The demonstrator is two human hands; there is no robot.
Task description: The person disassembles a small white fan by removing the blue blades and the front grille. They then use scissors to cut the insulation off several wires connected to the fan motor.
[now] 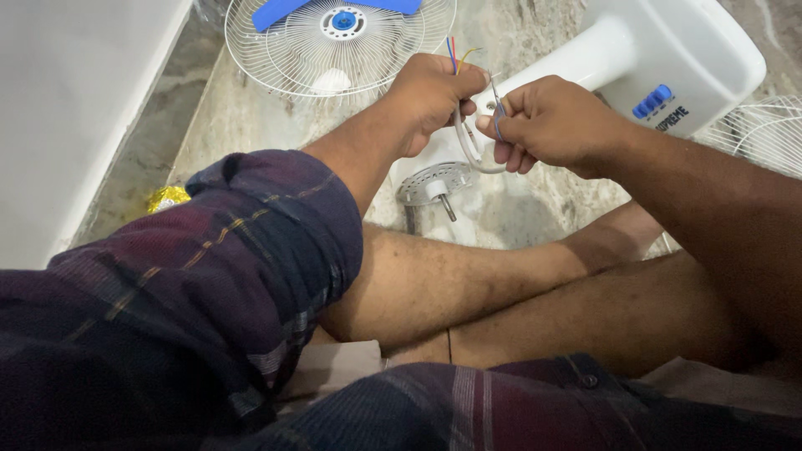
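Garment: dark purple-navy plaid shirt (209, 276) | stripes: thin yellow, pale grey | arms: bare beyond the shirt's rolled-up sleeves | legs: bare

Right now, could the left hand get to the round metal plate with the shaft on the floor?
Probably yes. The metal plate lies just below the left hand with nothing between them, but that hand is gripping the white cable, so it isn't free.

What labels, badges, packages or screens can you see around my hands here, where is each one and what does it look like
Printed label: dark lettering on the white fan base, top right, beyond the right hand.
Blue buttons: short row just above that label.
Round badge: blue and white, centre of the white wire fan guard, top, beyond the left hand.
Gold wrapper: crumpled, on the floor at left.
No screens.
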